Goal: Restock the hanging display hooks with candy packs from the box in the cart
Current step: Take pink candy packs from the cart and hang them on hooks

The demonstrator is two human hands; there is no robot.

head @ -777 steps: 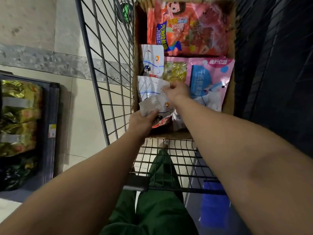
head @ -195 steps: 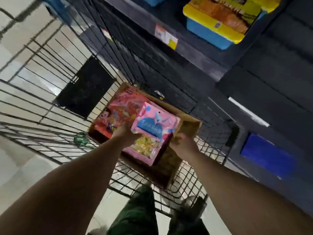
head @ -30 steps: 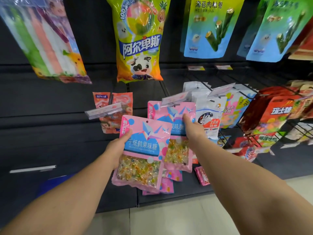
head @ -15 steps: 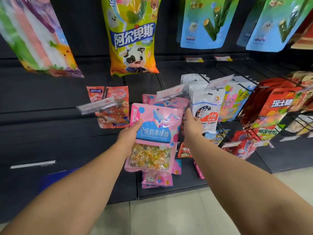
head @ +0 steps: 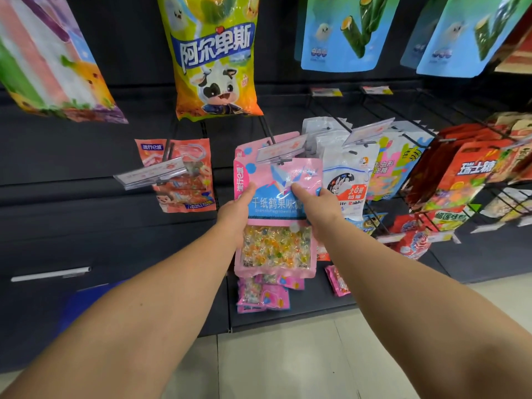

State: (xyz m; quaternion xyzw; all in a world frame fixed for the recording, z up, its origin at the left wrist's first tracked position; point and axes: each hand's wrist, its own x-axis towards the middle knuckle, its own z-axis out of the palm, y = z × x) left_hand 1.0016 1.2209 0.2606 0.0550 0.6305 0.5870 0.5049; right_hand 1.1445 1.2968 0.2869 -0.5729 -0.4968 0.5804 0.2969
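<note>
Left hand (head: 237,210) grasps the pink pack (head: 276,217) along its left edge, thumb on the front face. Right hand (head: 316,205) grasps the right edge, thumb pressed on the front near the top. The pack is upright, its top margin level with the tip of the hook (head: 280,161), directly below the clear price tag (head: 280,146). Whether the hook has entered the hang hole cannot be confirmed; the tag hides that point.

Assessment: the step is threading the pack onto the hook. To do it well, keep the top edge taut between both thumbs, align the hole with the hook tip, push the pack straight back towards 12 o'clock, and let go only once it hangs freely against the matching pink packs behind.

Surroundings: at 9 o'clock, a red pack (head: 184,180) on its own hook. At 3 o'clock, white rabbit packs (head: 348,180), then red bags (head: 460,180) further out. At 12 o'clock, a yellow cow bag (head: 214,59); at 1 o'clock, blue bags (head: 342,33). At 6 o'clock, small pink packs (head: 263,295) lie on the dark base shelf (head: 302,315). The backing is a dark slat panel (head: 72,168); the floor is pale tile (head: 273,364). The cart and box are out of view.
</note>
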